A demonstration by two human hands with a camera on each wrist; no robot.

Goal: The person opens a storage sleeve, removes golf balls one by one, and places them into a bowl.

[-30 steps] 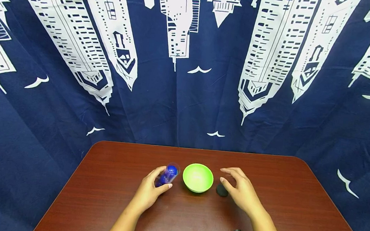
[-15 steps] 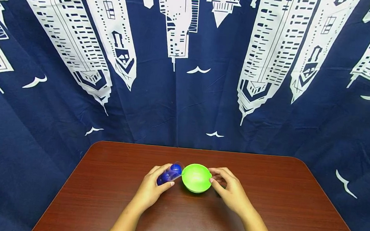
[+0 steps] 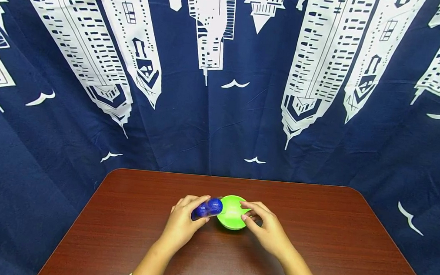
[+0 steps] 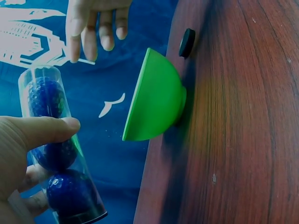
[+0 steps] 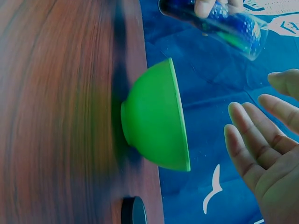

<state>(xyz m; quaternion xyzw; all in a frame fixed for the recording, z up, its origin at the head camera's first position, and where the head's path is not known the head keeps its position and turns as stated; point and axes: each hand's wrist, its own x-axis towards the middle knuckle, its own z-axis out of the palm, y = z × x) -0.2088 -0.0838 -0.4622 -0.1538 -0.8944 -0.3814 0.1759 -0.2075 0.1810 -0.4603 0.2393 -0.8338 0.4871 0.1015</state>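
Note:
My left hand (image 3: 182, 220) grips a clear tube (image 4: 80, 161) with blue dimpled balls (image 4: 70, 189) inside, thumb on one side and fingers on the other. In the head view the tube leans right, its rim end close to the left edge of a light green bowl (image 3: 230, 219). The bowl stands upright on the table; the left wrist view shows the tube held higher than it. My right hand (image 3: 268, 231) hovers over the bowl's right side, holding nothing. In the right wrist view its fingers (image 5: 254, 142) are loosely extended, apart from bowl and tube.
A small black round cap (image 4: 187, 43) lies on the brown wooden table (image 3: 137, 235) to the right of the bowl; the right hand hides it in the head view. Behind the table hangs a navy cloth (image 3: 189, 130) with white building prints.
My left hand has moved right with the tube, which tips further toward the bowl. My right hand has moved left, from above the black cap to over the bowl's right side.

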